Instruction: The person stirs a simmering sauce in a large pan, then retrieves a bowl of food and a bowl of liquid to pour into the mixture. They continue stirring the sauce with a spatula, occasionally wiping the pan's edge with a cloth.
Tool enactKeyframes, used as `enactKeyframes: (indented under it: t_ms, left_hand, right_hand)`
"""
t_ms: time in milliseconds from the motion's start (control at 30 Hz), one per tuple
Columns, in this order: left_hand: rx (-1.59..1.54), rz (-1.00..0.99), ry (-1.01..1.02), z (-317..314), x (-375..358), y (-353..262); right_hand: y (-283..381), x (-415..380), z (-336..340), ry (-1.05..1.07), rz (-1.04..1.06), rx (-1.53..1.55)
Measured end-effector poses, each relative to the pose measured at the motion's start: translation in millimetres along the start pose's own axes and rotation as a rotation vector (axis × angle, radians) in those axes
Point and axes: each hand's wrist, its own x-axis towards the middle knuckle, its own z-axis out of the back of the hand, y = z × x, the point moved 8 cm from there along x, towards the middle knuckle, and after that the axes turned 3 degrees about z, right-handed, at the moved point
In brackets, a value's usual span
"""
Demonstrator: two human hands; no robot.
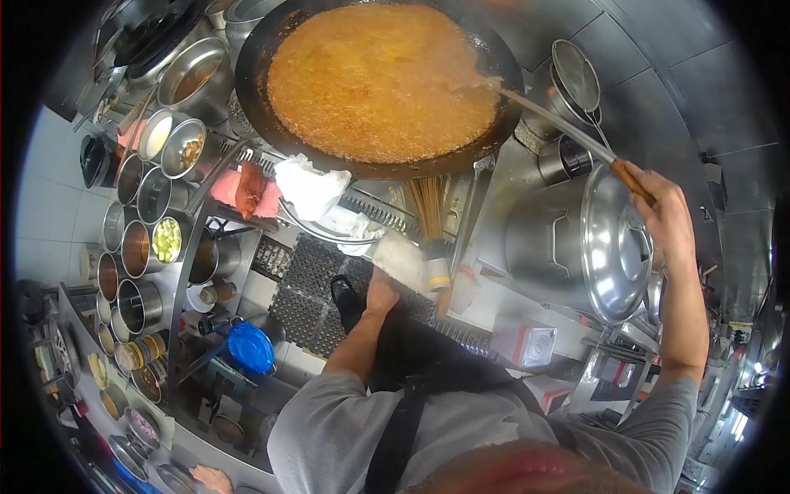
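Note:
A large dark wok (247,82) full of bubbling orange-brown liquid (378,82) fills the top centre. My right hand (665,216) is wrapped round the wooden handle of a long ladle (559,123), whose far end dips into the liquid at the wok's right side. Low in front of the wok, my left hand (381,294) is beside a whitish cloth (401,262); its fingers are partly hidden, so its grip cannot be made out. A bamboo brush (426,210) stands just right of the cloth. White crumpled cloth (311,189) lies at the wok's front edge.
Metal pots (141,303) and bowls of ingredients line the left counter. A big lidded steel pot (535,235) stands at the right, with a strainer (576,76) above it. A blue lid (250,347) is low at left. At the bottom left, another person's hand (211,479) shows.

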Motion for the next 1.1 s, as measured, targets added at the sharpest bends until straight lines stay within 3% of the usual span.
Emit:
enactKeyframes:
  t_ms: [33,67,133,267,333,433,567,633,700,767,833,867,933,1000,1100]
  left_hand:
    - [0.173,-0.136,0.129,-19,-4,-3]
    - [0.175,-0.135,0.127,-26,-5,4]
    - [0.298,-0.120,0.348,-50,-8,19]
    - [0.303,-0.005,0.397,-67,-13,43]
    - [0.393,0.030,0.598,-71,-16,41]
    - [0.491,0.039,0.656,-62,-15,30]
    - [0.346,0.068,0.640,-36,-6,31]
    - [0.104,-0.039,0.480,-3,-7,32]
    - [0.177,-0.067,0.362,31,-22,65]
    - [0.275,0.208,0.498,52,-54,144]
    - [0.565,0.359,0.763,78,-102,222]
    - [0.452,0.515,0.612,107,-124,256]
    - [0.567,0.531,0.893,148,-164,284]
    - [0.481,0.927,0.722,211,-199,298]
    - [0.493,1.107,0.524,258,-225,322]
  right_hand:
    - [5,-6,-1,0.021,0.041,-0.068]
    - [10,-12,-3,0.005,0.118,-0.078]
    - [19,-22,-14,0.000,0.132,-0.036]
    - [45,-37,-52,0.028,0.162,0.046]
    - [57,-36,-75,0.028,0.174,0.077]
    - [77,-28,-107,0.028,0.175,0.136]
    - [91,8,-148,0.003,0.145,0.130]
    - [99,30,-166,-0.044,0.141,0.114]
    - [111,54,-176,-0.038,0.118,0.110]
    - [107,78,-189,-0.076,0.045,0.089]
    - [106,102,-194,-0.128,0.036,0.108]
    - [105,113,-193,-0.172,0.024,0.112]
    - [103,134,-191,-0.191,-0.010,0.115]
    - [97,148,-187,-0.205,-0.052,0.114]
    - [83,164,-178,-0.220,-0.096,0.118]
